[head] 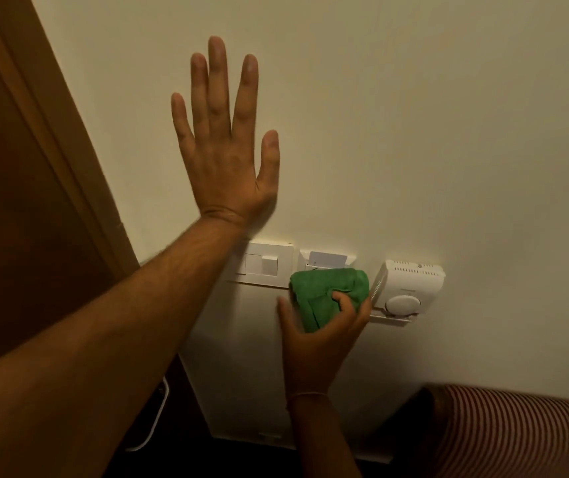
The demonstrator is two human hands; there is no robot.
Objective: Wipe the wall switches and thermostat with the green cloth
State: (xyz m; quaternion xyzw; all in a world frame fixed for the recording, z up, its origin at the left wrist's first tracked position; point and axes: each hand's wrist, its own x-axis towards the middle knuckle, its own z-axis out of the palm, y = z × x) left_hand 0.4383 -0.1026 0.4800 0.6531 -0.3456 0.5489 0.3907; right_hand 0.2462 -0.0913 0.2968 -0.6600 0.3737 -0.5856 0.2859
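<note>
My left hand (224, 139) lies flat on the cream wall, fingers spread, above the switches. My right hand (317, 339) grips the folded green cloth (328, 291) and presses it against the lower part of the middle plate, a key-card switch (324, 260) with a card in its slot. To its left is a white light switch plate (269, 263), partly hidden by my left forearm. To the cloth's right sits the white thermostat (407, 288) with vent slots and a round dial, untouched by the cloth.
A brown wooden door frame (34, 167) runs down the left side. A striped red-and-white cushion or chair back (517, 432) sits at the lower right. A white cable (152, 429) hangs near the floor below the door frame.
</note>
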